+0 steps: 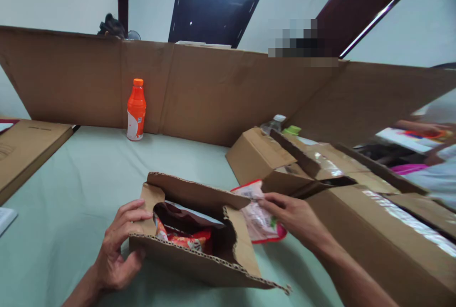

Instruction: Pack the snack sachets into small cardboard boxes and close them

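A small cardboard box (192, 264) with raised flaps stands open on the table in front of me. My left hand (116, 247) grips its left end, fingers on the side flap and thumb at the front corner. Red and orange snack packets (190, 240) lie inside the box, partly hidden by its walls. At the box's right end, my right hand (295, 214) pinches the upper edge of a pink-and-white packet with a red border (261, 221). That packet hangs just outside the right flap, partly behind it.
An orange drink bottle (136, 112) stands by the cardboard screen (213, 88) at the back. On the right are larger cardboard boxes (359, 231), with bottle caps showing behind. A flat carton (32, 150) lies at left. Beyond the right side, another person's arm (416, 127) is visible.
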{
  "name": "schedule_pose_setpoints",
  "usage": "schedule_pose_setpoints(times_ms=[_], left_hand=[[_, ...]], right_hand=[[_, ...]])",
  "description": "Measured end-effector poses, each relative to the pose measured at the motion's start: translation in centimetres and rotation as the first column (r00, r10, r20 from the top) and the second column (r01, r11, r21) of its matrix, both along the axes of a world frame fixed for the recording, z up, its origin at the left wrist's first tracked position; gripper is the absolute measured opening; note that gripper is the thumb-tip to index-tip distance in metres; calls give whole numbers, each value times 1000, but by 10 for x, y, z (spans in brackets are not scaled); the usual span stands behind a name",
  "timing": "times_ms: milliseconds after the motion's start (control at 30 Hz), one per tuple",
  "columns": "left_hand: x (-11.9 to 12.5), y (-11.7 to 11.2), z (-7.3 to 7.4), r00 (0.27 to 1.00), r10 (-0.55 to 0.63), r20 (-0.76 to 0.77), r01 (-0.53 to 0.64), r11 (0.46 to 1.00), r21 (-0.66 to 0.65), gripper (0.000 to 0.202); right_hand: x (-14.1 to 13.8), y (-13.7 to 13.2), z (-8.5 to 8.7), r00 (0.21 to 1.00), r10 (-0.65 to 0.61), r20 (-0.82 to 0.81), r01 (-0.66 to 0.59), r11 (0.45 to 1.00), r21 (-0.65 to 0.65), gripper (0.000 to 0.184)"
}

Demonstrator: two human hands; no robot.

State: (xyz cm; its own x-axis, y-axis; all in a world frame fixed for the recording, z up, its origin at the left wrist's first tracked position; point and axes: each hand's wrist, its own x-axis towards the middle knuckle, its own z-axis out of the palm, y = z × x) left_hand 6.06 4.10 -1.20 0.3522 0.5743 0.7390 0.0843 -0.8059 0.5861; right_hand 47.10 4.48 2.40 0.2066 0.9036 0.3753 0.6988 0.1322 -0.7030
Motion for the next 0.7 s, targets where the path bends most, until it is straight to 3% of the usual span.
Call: schedule_pose_setpoints(times_ms=[100, 167, 267, 333, 433, 533, 700], left_hand=[[0, 0, -2, 1000, -1, 5, 1, 1000, -5, 15], [1, 0, -2, 1000, 2, 3, -2, 1000, -2, 13], [1, 0, 0, 1000, 12, -16, -12, 1000, -3, 12], [1, 0, 0, 1000, 18, -21, -18, 1000, 4, 13], [0, -2, 1, 1000, 13, -14, -13, 1000, 14, 16], [-1, -5, 3, 1000, -12, -21, 12, 1000, -8, 16], [-4, -5, 6, 999, -22, -27, 22, 1000, -4, 15]], right_hand=[[-20, 26, 3, 999, 54, -4, -54, 993, -104, 19], [-31, 50, 13, 999, 32, -33, -34, 997, -68, 20], [-48, 84, 32, 992, -6, -128, 11, 999, 42, 36], [-60, 94, 42, 983, 2, -185, 17, 995, 101, 43], [-83, 77, 48, 976, 28, -215, 3, 990, 141, 35], [-102, 34, 45, 978, 37, -204, -1, 985, 172, 25], [-116, -23, 50, 981, 191, -26, -180, 956, 230, 17]])
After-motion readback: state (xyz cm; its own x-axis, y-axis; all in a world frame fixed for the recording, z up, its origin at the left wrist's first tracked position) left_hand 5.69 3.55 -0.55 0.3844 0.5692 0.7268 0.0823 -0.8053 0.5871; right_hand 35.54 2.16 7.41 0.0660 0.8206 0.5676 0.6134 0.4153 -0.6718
